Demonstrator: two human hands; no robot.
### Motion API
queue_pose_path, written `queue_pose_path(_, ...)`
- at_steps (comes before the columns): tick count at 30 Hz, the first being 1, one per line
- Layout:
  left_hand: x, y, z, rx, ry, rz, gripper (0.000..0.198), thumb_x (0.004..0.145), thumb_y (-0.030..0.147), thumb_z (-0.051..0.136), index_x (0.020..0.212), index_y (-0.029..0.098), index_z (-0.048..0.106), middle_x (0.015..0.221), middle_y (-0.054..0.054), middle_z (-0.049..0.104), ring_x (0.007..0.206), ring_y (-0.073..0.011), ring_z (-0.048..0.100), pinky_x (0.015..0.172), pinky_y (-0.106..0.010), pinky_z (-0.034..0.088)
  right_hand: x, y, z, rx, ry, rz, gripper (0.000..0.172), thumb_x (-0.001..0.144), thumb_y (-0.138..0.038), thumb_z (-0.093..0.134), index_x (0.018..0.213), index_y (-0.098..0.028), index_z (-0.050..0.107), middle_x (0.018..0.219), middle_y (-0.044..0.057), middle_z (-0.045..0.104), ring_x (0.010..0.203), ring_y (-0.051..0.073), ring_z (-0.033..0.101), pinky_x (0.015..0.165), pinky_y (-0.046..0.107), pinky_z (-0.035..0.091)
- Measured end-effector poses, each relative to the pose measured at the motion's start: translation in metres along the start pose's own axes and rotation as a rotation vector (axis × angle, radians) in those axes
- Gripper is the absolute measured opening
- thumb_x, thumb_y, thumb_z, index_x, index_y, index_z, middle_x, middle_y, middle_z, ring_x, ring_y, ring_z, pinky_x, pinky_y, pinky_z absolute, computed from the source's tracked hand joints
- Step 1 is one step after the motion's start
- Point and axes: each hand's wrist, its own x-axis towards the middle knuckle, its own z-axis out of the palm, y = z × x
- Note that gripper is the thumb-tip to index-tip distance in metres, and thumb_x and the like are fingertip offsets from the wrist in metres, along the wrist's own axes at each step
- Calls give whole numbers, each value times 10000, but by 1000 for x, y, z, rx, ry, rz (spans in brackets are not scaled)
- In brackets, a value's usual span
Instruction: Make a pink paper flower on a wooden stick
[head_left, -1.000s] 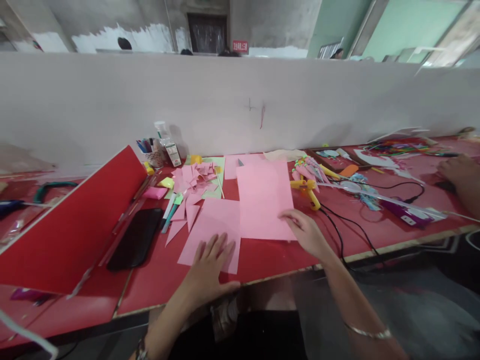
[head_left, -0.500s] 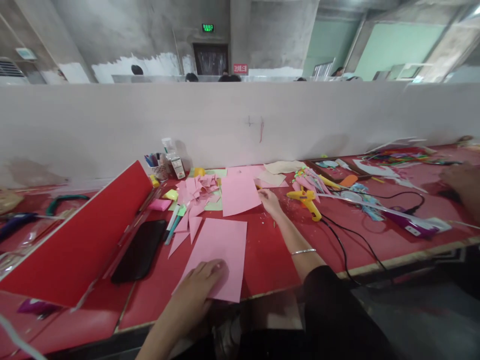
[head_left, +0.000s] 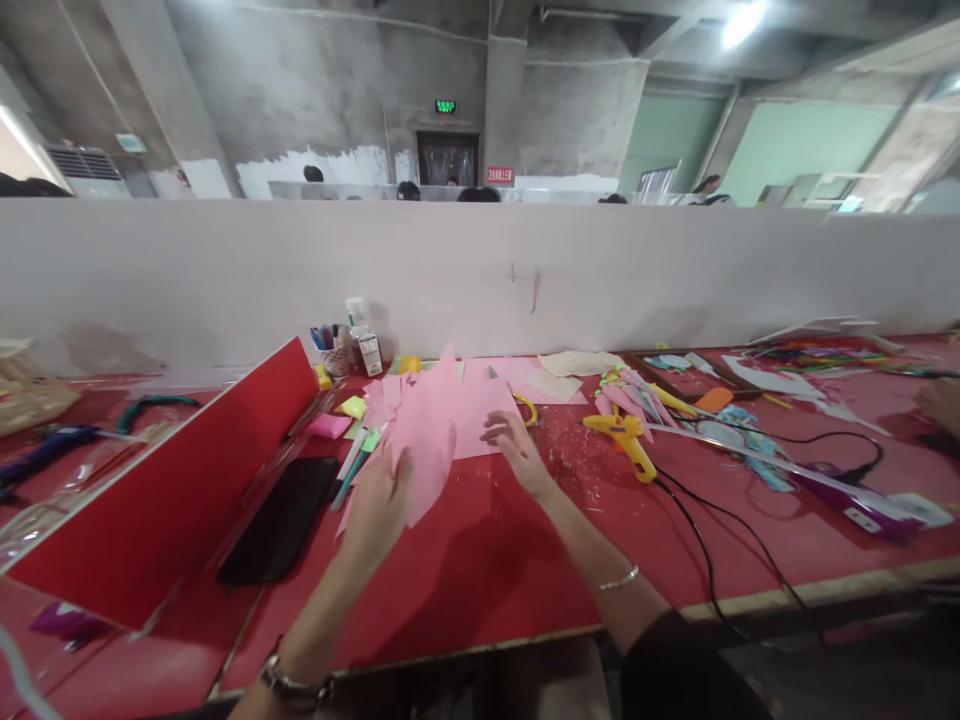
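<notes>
My left hand (head_left: 379,505) is closed on the lower edge of a pink paper sheet (head_left: 424,440) and holds it raised and tilted above the red table (head_left: 480,570). To its right my right hand (head_left: 512,452) hovers with the fingers spread and nothing in them, just over a second pink sheet (head_left: 484,405) lying flat. A heap of pink paper cut-offs (head_left: 390,400) lies behind the raised sheet, partly hidden by it. Yellow-handled scissors (head_left: 525,405) show past the flat sheet.
A red board (head_left: 172,490) leans at the left beside a black phone (head_left: 277,520). A yellow glue gun (head_left: 626,440) with a black cable (head_left: 705,540), pens in a cup (head_left: 330,350) and craft scraps lie right. Another person's hand (head_left: 941,405) rests at the far right. A white partition (head_left: 480,280) closes the back.
My left hand has lifted the near pink sheet off the table and tilted it up. My right hand drew back from the far sheet toward it. The view tilted upward.
</notes>
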Motion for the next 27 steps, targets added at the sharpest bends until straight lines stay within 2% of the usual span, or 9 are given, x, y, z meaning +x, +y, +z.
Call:
queue_pose_path(2,5,3,14,-104,-206,32,371,795,333,270,779,125,576,671,-75,602,702,-220,566,653,-316,444,-5,-2,8,180,-188,70,532,591,-510,577,1028,-226,474,1025,59,530,885,157,550,782,301,427)
queue_pose_path(5,9,4,32,-185,-322,80,323,783,318,305,698,157,572,654,-49,604,664,-184,557,649,-297,454,-11,-4,14,317,-328,217,655,484,-485,670,1060,-233,486,1069,53,539,983,183,513,826,315,414)
queue_pose_path(7,13,3,41,-274,-389,77,313,780,317,315,696,160,572,659,-50,606,694,-179,558,655,-285,458,-13,-5,15,334,-327,304,627,453,-426,704,1017,-222,520,992,37,590,954,185,528,819,319,422)
queue_pose_path(10,20,-1,47,-353,-443,61,319,769,339,336,729,133,577,686,-63,606,736,-184,559,670,-281,459,-14,-5,14,328,-192,403,506,450,-358,716,908,-204,565,848,18,636,806,173,577,739,320,457)
queue_pose_path(14,33,-15,54,-307,-327,142,343,717,365,443,925,112,547,901,-85,588,808,-183,544,732,-310,448,-8,-1,13,330,48,463,414,426,-365,719,765,-171,582,696,20,649,643,171,592,653,330,472)
queue_pose_path(16,38,-25,58,-302,-189,130,471,674,376,512,1069,125,462,1062,-109,517,885,-183,521,766,-324,441,-5,1,13,339,100,466,420,421,-388,716,749,-167,575,666,20,649,628,176,596,654,339,473)
queue_pose_path(18,41,-35,64,-358,-151,78,613,628,388,568,1153,138,375,1178,-133,434,964,-193,494,790,-331,439,-5,4,13,337,105,464,428,432,-389,711,770,-165,573,683,24,654,640,179,600,661,341,475)
queue_pose_path(22,38,-43,69,-542,-396,-108,558,642,445,563,1088,131,444,1074,-113,553,955,-210,527,794,-338,448,-5,7,14,280,86,431,436,464,-329,707,846,-172,566,778,32,658,686,170,598,671,321,477)
queue_pose_path(27,28,-35,67,-660,-728,-255,495,643,523,554,913,108,569,669,-46,642,620,-180,596,571,-293,481,-5,8,16,183,70,383,475,509,-321,670,945,-187,535,812,36,642,706,168,585,645,307,484)
